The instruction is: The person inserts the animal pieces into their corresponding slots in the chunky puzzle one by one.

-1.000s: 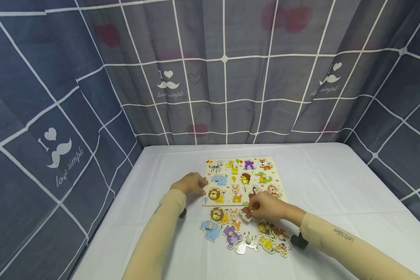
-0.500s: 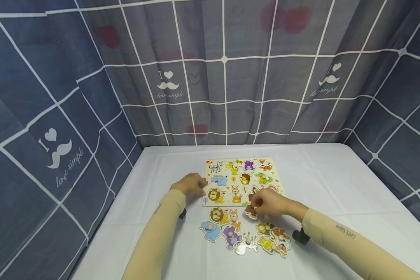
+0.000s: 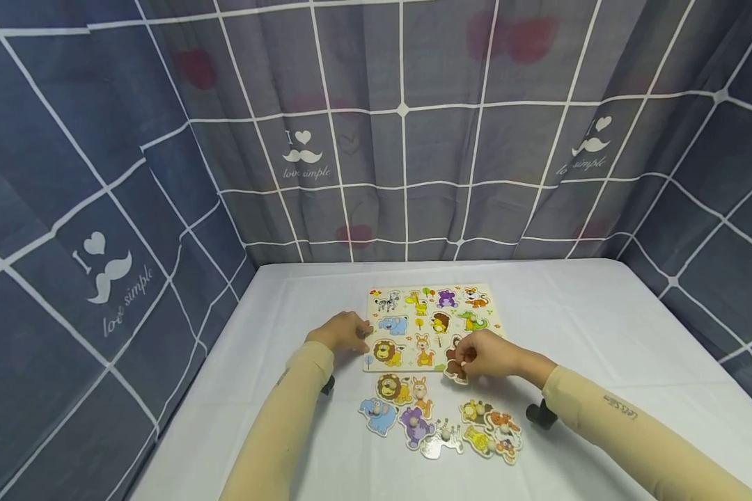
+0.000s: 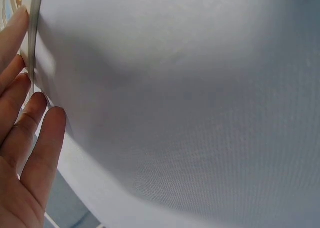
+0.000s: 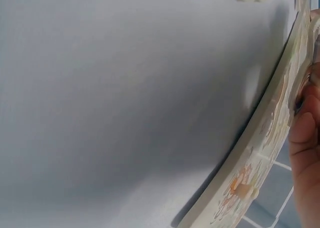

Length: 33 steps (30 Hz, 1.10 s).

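A wooden animal puzzle board [image 3: 407,367] lies on the white table. My left hand [image 3: 340,331] is at its left edge; in the left wrist view the fingers are fairly straight against the edge, with the thumb over the top. Over the board's lower right part, my right hand [image 3: 491,353] pinches a brown animal puzzle piece [image 3: 455,373] between thumb and fingers. That piece overlaps the board's front edge and the brown animal picture. The right wrist view shows the held piece [image 5: 309,62] close over the board, with a knobbed orange piece [image 5: 245,190] seated near the corner.
In front of the board lie loose knobbed pieces: a lion [image 3: 393,388], a kangaroo [image 3: 420,395], an elephant [image 3: 378,416], a purple hippo [image 3: 416,426], a pale zebra [image 3: 443,440], and several [image 3: 478,440] overlapping at the right. A dark checked curtain [image 3: 439,160] surrounds the table.
My right hand has carried the brown piece up and to the right, from the table in front of the board onto its lower edge. My left hand has stayed at the board's left edge.
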Motion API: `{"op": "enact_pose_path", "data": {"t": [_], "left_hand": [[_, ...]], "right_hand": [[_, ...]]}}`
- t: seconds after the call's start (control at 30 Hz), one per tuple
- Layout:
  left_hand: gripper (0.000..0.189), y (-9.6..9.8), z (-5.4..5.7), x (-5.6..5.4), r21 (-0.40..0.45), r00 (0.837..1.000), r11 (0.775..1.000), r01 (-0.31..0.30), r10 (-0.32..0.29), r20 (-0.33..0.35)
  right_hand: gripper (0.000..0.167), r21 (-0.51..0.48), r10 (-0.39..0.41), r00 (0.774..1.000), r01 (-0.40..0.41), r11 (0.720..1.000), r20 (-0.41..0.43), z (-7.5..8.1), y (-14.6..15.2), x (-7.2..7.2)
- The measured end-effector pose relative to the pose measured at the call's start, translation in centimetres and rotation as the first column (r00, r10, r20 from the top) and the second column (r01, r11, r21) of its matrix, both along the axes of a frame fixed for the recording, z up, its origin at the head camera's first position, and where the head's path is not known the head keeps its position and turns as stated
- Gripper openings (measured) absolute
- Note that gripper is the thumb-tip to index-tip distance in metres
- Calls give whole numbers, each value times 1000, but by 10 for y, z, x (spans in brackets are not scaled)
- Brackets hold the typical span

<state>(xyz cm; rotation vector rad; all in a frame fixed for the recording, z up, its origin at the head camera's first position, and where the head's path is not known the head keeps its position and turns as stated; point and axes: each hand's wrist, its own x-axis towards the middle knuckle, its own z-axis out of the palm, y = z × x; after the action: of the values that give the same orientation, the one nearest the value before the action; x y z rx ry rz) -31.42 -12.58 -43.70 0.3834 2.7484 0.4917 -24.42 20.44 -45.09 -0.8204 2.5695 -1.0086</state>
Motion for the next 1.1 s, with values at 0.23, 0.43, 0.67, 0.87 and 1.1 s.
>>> {"op": "enact_pose_path", "data": {"t": [0.23,0.43,0.67,0.87,1.1], "left_hand": [[50,-1,0,0,1,1000,1000,9,-9,-10],[49,-1,-1,-1,2,1000,1000,24,-24,-11],[49,-1,-2,0,2,1000,1000,18,-18,-10],[49,-1,-2,2,-3,1000,1000,5,-5,-9],[49,0,-1,3,7,1000,1000,3,-3,-10]], "right_hand": [[17,6,10,1000,-10,1000,1,1,1,-3],[18,29,-15,1000,15,999,1,1,3,-7],[20,23,-38,999,37,999,16,1,7,-14],[17,14,-30,999,30,999,21,-1,9,-20],[17,5,-30,999,30,1000,21,-1,9,-24]]}}
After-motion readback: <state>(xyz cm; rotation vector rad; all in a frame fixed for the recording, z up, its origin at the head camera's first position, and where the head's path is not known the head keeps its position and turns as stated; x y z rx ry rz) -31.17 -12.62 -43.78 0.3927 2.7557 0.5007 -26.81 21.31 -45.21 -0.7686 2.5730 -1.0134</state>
